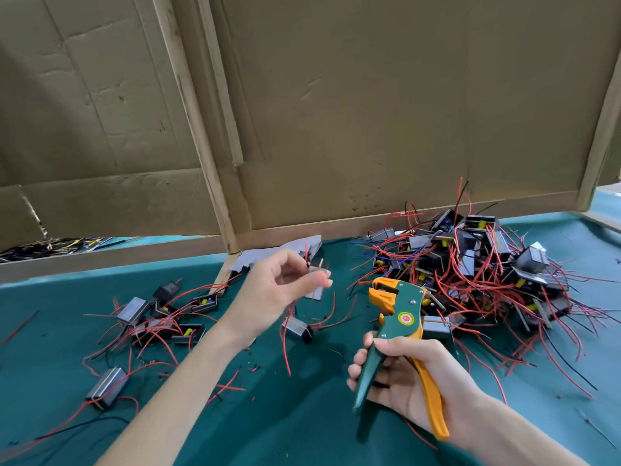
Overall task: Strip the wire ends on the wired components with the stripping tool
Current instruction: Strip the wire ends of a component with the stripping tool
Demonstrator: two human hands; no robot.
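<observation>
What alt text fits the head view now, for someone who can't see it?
A right hand grips a green and orange stripping tool by its handles, while the left hand is raised with a blurred wired component at its fingertips. On the green table, a big tangled pile lies right, a smaller group left.

Left hand (275, 290) raised, forearm extended forward, fingers loosely curled, blurred. Right hand (413, 375) palm up, fingers curled round the stripping tool (403, 317) handles.

We log green-orange stripping tool (406, 319) upright at 5 o'clock, one blurred component (316, 292) raised centrally, red-wired components (467, 264) heaped at 2, strewn at 9.
</observation>
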